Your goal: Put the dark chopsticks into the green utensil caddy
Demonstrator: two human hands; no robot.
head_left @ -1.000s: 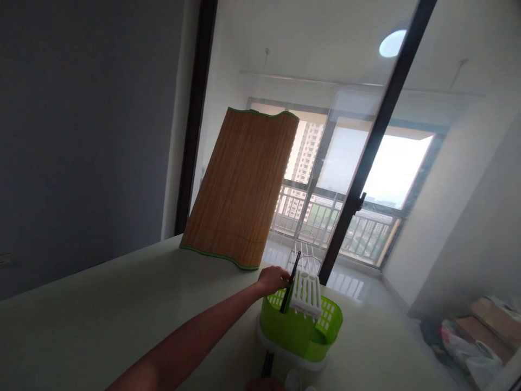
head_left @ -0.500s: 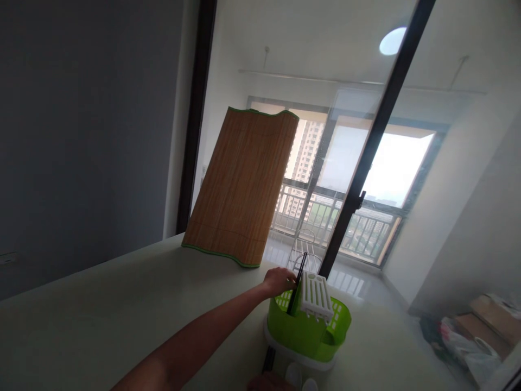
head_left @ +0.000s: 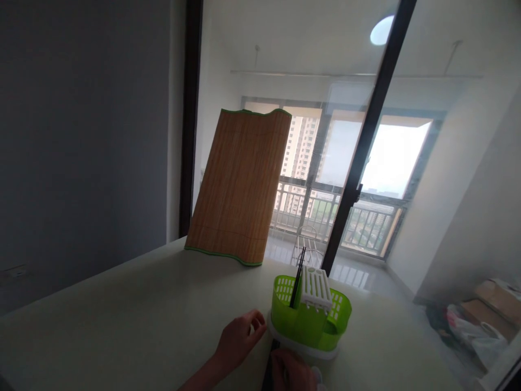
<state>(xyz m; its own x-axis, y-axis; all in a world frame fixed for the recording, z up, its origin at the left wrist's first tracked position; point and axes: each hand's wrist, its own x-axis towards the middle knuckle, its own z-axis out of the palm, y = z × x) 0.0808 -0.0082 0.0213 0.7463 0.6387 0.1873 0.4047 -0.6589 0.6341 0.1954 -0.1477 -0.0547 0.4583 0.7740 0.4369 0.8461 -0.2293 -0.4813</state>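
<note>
My left hand (head_left: 243, 332) hovers over the table beside the green basket, its fingers curved, the thumb apart from them and nothing between. At the bottom edge, my right hand (head_left: 293, 371) is closed at a bundle of dark chopsticks (head_left: 269, 365); its lower part is cut off by the frame. The bright green cutlery basket (head_left: 287, 326) stands upright on a white base. A few dark chopsticks (head_left: 298, 277) lean in its left compartment. On its middle sits a white slotted holder (head_left: 316, 288). White spoons (head_left: 318, 376) show partly beside my right hand.
A bamboo mat (head_left: 240, 187) with green edging stands tilted at the back of the pale table (head_left: 134, 320). Behind are a dark-framed glass door (head_left: 366, 130) and a metal rack (head_left: 306, 247). Cardboard boxes and plastic bags (head_left: 484, 320) lie at the far right.
My left hand has come away from the chopsticks in the basket, down and left towards my right hand. The chopsticks stay in the basket. My right hand shows more now.
</note>
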